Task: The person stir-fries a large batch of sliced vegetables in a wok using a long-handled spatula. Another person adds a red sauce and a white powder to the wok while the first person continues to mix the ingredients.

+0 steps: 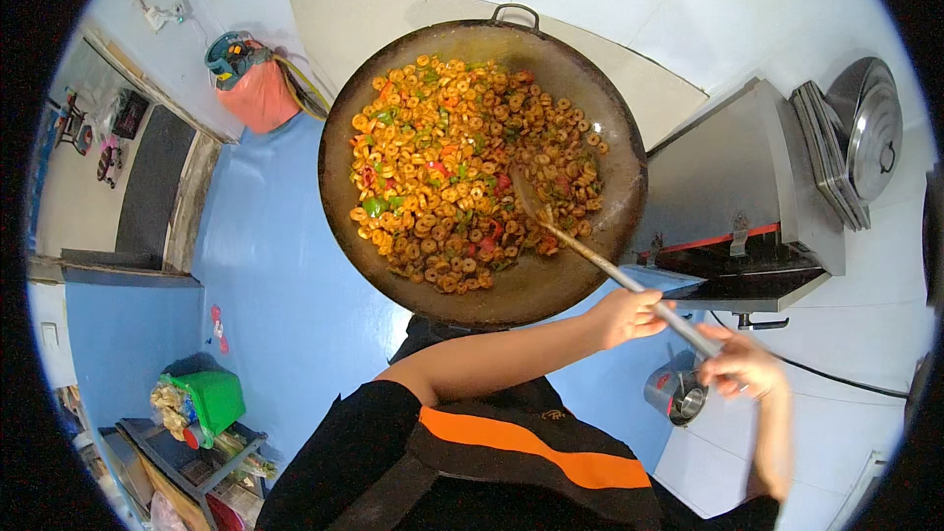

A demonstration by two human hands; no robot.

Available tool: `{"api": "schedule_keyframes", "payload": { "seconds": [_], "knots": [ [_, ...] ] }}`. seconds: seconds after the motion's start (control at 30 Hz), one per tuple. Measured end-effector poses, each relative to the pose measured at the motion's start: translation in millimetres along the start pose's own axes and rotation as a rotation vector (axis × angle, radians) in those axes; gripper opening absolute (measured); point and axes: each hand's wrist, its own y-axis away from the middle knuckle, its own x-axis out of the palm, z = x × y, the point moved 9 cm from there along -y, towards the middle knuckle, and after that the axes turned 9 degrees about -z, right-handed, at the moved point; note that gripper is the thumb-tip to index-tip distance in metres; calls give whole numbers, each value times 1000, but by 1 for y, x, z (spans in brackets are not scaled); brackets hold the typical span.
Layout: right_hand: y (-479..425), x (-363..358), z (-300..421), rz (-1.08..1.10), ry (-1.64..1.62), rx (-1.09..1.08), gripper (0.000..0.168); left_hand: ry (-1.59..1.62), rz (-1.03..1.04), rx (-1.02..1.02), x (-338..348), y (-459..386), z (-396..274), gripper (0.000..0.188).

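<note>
A large wok (461,302) lies before me, its loop handle (516,7) at the far rim. Ring-shaped pieces (413,155), probably pasta, fill much of it, mixed with green and red pepper pieces. They look yellow-orange at the left and darker brown at the right and near side. The head of a long-handled cooking spatula (527,195) sits partly buried in the darker side. My left hand (627,317) holds the middle of its shaft (597,259), just outside the wok rim. Closer to the shaft's upper end, my right hand (741,363) grips it, somewhat blurred.
To the right stands a metal cabinet (726,155), with trays (830,155) and a round lid (876,151) beside it. A bucket (664,387) rests below. At left are an orange-covered gas cylinder (258,97), a green bin (215,400) and a shelf rack (199,483).
</note>
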Motion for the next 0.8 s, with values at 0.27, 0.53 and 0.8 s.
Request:
{"api": "schedule_keyframes", "payload": {
  "seconds": [0.27,0.53,0.8],
  "knots": [
    [43,74,167,107,1009,-38,42,542,93,15,29,60,-33,25],
    [-132,204,56,144,-49,-338,55,-498,-861,427,-177,57,-179,28],
    [-120,183,-37,1037,-1633,168,48,-1241,-845,433,-117,39,-143,25]
  ]
}}
